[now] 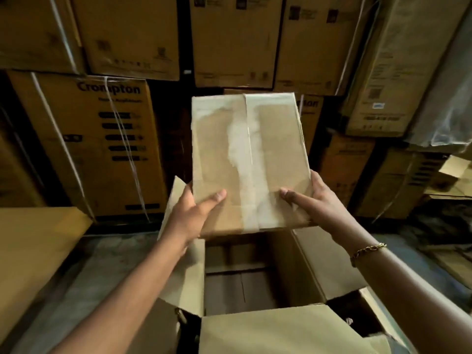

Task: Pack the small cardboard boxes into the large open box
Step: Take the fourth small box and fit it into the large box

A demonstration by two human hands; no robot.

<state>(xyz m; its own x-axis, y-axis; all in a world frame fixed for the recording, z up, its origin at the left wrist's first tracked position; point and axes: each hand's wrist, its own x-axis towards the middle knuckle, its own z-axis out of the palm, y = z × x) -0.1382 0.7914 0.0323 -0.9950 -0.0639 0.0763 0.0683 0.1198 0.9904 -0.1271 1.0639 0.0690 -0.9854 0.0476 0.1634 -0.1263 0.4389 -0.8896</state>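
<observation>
A small cardboard box (245, 154), sealed with clear tape down its middle, is held in the air above the large open box (314, 267). My left hand (194, 213) grips its lower left corner, thumb on the top face. My right hand (311, 200) grips its lower right corner the same way. The large box stands on the floor below with its flaps spread outward. Its inside is dark, and at least one brown box lies at the bottom.
Tall stacks of printed cartons (102, 139) form a wall right behind the open box. A flat cardboard surface (33, 246) lies at the left. More cartons and loose cardboard (454, 180) are piled at the right. Grey floor (102, 272) shows left of the box.
</observation>
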